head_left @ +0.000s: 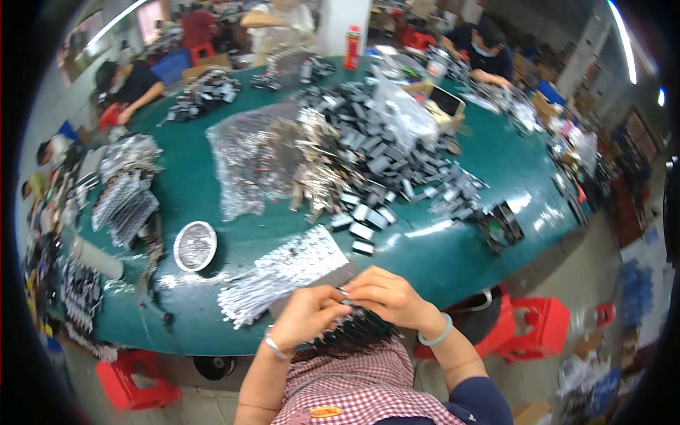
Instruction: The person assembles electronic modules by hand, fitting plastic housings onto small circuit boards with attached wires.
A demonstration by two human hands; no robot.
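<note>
2 hands of mine come together at the near edge of the table (439, 265): left hand (309, 316) and right hand (389, 295), each with its fingertips pinched on a small part (345, 293). It sits between them, above a dark bundle (358, 331) of thin strands by my apron (358, 375).

A slip seems the likeliest trouble to me: the part is tiny, my fingers cover most of it, and an off-centre squeeze could flick it out. Dropped, it could lodge among the strands and be hard to spot. Pressing too hard might bend or mark it. The white strips (294, 273) lie near my left hand, so a careless sweep could push their loose ends askew. The bowl (213, 248) stands well apart to the left, at less risk, I judge.

What shows of the part is a small, pale greyish glint; I cannot tell its full shape, nor what is hidden under my fingertips.
</note>
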